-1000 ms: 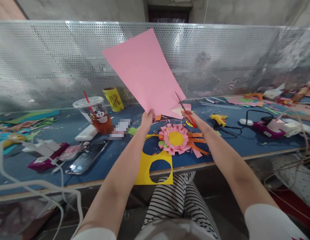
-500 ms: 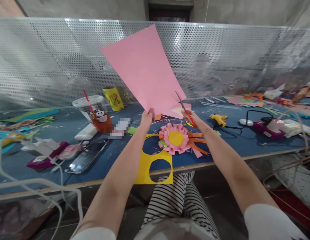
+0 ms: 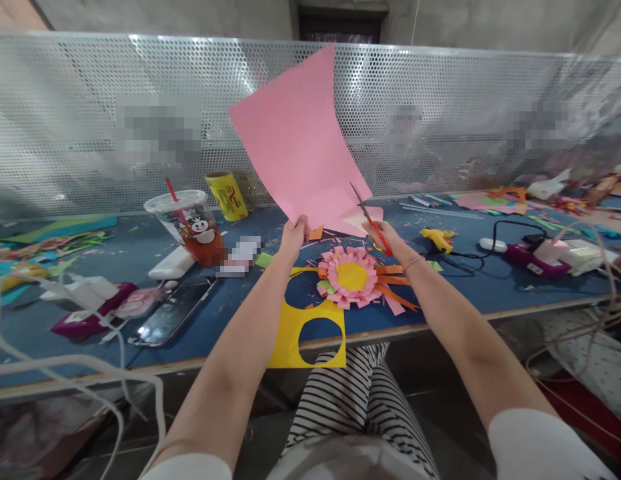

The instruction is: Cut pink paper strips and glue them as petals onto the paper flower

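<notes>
A large sheet of pink paper (image 3: 303, 137) stands up in front of me, its lower edge pinched by my left hand (image 3: 296, 235). My right hand (image 3: 383, 237) grips red-handled scissors (image 3: 379, 233), whose blades point up and left close to the sheet's lower right corner. Whether the blades touch the paper I cannot tell. Below both hands lies a paper flower (image 3: 353, 276) with pink fringed petals, a yellow centre and orange strips. Yellow paper (image 3: 285, 343) with round holes lies partly under my left forearm and hangs over the table edge.
To the left are a drink cup (image 3: 197, 230) with a red straw, a yellow tape roll (image 3: 227, 197), a phone (image 3: 174, 312) and a power strip (image 3: 93, 313). A yellow glue gun (image 3: 439, 239) lies at right. A perforated metal screen (image 3: 80, 133) stands behind the table.
The pink sheet's upper part has swung to the right and bent into a curve. Both hands and the scissors stay nearly where they were.
</notes>
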The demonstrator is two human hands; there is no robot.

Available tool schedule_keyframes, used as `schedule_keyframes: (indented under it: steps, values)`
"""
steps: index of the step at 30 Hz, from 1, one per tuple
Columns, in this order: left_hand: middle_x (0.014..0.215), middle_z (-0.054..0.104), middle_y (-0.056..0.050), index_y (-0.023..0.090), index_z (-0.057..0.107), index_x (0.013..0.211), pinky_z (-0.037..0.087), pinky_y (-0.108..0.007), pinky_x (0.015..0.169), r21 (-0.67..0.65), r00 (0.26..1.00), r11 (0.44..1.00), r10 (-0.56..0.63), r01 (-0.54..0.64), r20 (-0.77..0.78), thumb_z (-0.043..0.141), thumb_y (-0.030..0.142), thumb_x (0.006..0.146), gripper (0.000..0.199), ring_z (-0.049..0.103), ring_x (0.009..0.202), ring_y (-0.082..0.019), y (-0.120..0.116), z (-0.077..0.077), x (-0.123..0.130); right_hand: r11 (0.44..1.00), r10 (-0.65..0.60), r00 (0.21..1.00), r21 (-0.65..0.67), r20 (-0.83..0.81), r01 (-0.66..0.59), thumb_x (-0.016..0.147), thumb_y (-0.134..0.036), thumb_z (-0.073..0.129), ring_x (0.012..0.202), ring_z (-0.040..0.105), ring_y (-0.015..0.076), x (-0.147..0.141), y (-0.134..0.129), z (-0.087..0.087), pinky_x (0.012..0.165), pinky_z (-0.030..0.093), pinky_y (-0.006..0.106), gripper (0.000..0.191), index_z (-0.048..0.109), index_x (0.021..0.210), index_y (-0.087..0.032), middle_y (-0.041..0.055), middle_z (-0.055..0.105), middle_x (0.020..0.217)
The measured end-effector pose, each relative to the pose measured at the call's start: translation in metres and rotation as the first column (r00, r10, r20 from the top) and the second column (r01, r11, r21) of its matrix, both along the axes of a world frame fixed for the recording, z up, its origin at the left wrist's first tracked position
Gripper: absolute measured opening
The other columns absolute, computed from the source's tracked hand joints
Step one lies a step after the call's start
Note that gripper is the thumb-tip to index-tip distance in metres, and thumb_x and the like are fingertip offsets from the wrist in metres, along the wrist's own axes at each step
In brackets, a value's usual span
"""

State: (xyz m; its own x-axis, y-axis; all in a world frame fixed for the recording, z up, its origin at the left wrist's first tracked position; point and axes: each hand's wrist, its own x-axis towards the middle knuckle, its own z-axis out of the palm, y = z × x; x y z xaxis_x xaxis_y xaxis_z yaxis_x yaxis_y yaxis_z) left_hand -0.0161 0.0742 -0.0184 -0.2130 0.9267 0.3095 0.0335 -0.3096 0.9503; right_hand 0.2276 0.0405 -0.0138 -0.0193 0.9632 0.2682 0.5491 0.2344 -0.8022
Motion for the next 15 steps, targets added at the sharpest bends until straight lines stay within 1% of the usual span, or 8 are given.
schedule_keyframes:
  steps: [3,5,8,12,15]
  values:
    - [0.043,0.041,0.005,0.018,0.047,0.064,0.027,-0.019,0.035,-0.009,1.0,1.0,0.018,-0.018,-0.009,0.05,0.034,0.081,0.024,0.037,0.034,-0.007,-0.001,0.0,0.0,0.999,-0.032,0.995,0.039,0.096,0.028,0.08,-0.061,0.043,0.044,0.035,0.0079,0.0,-0.003,0.002,0.044,0.028,0.022,0.049,0.042,0.056,-0.018,-0.0027,0.037,0.045]
    - [0.042,0.039,0.005,0.018,0.046,0.061,0.026,-0.019,0.035,-0.007,1.0,1.0,0.013,-0.013,-0.023,0.049,0.034,0.081,0.026,0.036,0.034,-0.007,-0.002,0.0,0.0,0.998,-0.05,0.992,0.05,0.113,0.044,0.08,-0.061,0.043,0.044,0.037,0.0085,-0.001,-0.007,0.004,0.045,0.029,0.022,0.051,0.043,0.053,-0.018,-0.0021,0.037,0.042]
    - [0.041,0.037,0.006,0.019,0.043,0.059,0.026,-0.019,0.034,0.0,0.999,1.0,-0.009,0.009,-0.034,0.049,0.035,0.081,0.028,0.034,0.033,-0.007,-0.006,0.002,0.0,0.998,-0.054,0.994,0.03,0.098,0.052,0.08,-0.061,0.043,0.043,0.041,0.0101,-0.002,-0.011,0.007,0.045,0.032,0.022,0.053,0.042,0.051,-0.018,-0.0007,0.039,0.039]
    - [0.04,0.035,0.007,0.018,0.042,0.06,0.023,-0.018,0.033,-0.031,0.999,0.999,-0.04,0.04,0.005,0.05,0.033,0.081,0.026,0.032,0.031,-0.006,-0.01,0.006,0.002,0.999,-0.048,0.995,-0.013,0.093,0.049,0.083,-0.059,0.041,0.039,0.043,0.0114,-0.005,-0.014,0.008,0.044,0.034,0.023,0.053,0.041,0.049,-0.018,0.0007,0.042,0.037]
    - [0.04,0.035,0.008,0.018,0.042,0.061,0.022,-0.018,0.033,-0.067,0.997,0.995,-0.068,0.071,0.048,0.052,0.032,0.08,0.025,0.032,0.031,-0.005,-0.011,0.008,0.003,0.998,-0.035,0.999,-0.057,0.026,0.037,0.084,-0.058,0.04,0.034,0.041,0.01,-0.007,-0.016,0.007,0.04,0.034,0.023,0.052,0.04,0.049,-0.019,-0.0008,0.04,0.035]
